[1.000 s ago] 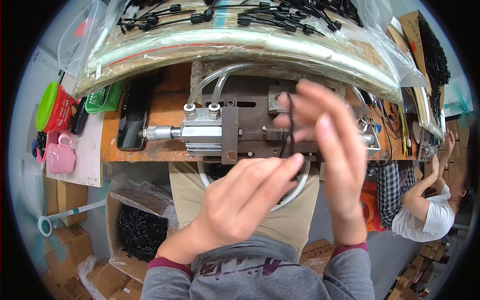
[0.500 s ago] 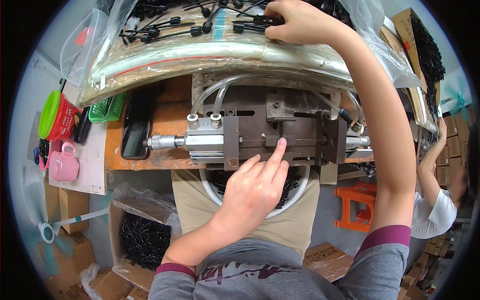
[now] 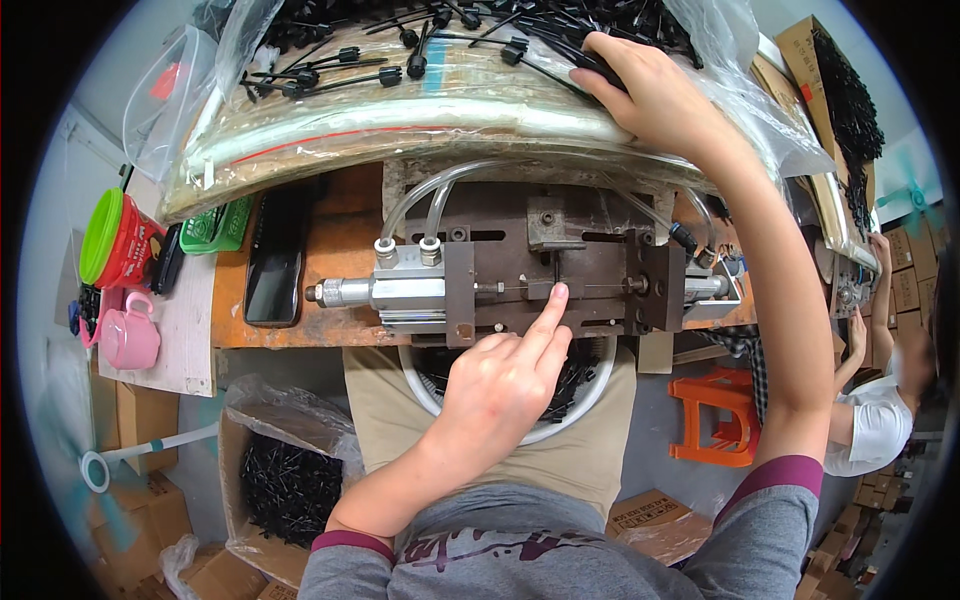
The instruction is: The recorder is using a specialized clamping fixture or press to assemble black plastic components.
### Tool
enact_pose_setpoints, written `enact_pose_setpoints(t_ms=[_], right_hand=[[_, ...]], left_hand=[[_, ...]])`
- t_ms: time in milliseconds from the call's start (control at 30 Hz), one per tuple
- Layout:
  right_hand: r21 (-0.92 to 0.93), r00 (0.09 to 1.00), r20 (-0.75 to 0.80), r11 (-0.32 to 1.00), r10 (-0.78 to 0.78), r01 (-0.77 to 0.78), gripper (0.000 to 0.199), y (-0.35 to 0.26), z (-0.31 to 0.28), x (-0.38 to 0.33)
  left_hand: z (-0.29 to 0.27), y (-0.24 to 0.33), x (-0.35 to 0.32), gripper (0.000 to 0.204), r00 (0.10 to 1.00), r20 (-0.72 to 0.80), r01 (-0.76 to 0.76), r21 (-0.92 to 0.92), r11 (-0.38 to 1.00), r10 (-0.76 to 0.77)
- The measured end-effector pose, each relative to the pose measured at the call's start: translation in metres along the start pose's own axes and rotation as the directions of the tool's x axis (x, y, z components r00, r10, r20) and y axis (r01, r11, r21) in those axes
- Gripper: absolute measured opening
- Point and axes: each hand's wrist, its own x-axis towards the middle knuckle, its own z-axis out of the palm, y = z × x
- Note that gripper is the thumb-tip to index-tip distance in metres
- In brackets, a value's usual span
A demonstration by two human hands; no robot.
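Observation:
My left hand [image 3: 508, 385] reaches over a dark metal fixture [image 3: 415, 208], index finger stretched out and the other fingers loosely bent. Its fingertip presses at the lower end of a thin black plastic stem [image 3: 557, 266], standing in the slot of a small centre block. On either side, a silver pneumatic cylinder [image 3: 408, 292] on the left and another cylinder [image 3: 706, 287] on the right face this block. Over the plastic-covered ledge, my right hand [image 3: 655, 95] has thumb and fingers around black stemmed plastic pieces [image 3: 572, 50] at the pile's edge; its inner fingers are partly hidden.
Clear air hoses [image 3: 410, 195] arch behind the fixture. A black phone [image 3: 274, 262], pink cup [image 3: 130, 332] and red tub [image 3: 125, 240] stand at left. Below are a white-rimmed bucket [image 3: 424, 398], a carton of black pieces [image 3: 235, 480] and an orange stool [image 3: 705, 420]. Another person [image 3: 870, 425] works at right.
My right hand has shifted right and nearer along the pile, leaving some loose pieces behind. The cylinder rods now stick out further toward the centre block. My left fingertip stays at the block.

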Motion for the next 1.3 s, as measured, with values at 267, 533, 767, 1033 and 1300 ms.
enact_pose_setpoints(t_ms=[267, 533, 767, 1033, 1300], right_hand=[[0.184, 0.97, -0.2, 0.978, 0.135, -0.099, 0.026, 0.001, -0.002, 0.019], [0.875, 0.855, 0.116, 0.356, 0.506, -0.329, 0.023, 0.005, -0.035, 0.019], [0.856, 0.776, 0.475, -0.014, 0.415, -0.517, 0.025, -0.125, -0.051, -0.064], [0.838, 0.745, 0.543, -0.192, 0.388, -0.511, 0.023, -0.169, -0.022, -0.137], [0.885, 0.676, 0.459, -0.36, 0.577, -0.294, 0.03, -0.154, -0.022, -0.167]], left_hand=[[-0.005, 0.003, 0.001, 0.023, 1.0, 0.028, -0.006, -0.024, 1.0, 0.006], [-0.037, 0.018, 0.001, 0.031, 0.997, 0.069, -0.016, -0.333, 0.943, 0.041], [-0.044, -0.001, 0.009, 0.045, 0.903, -0.377, 0.03, -0.419, 0.908, -0.204], [-0.034, 0.001, 0.002, 0.036, 0.949, -0.262, 0.037, -0.459, 0.888, -0.175], [-0.006, 0.008, -0.01, 0.031, 0.989, -0.11, 0.077, -0.22, 0.972, -0.103]])
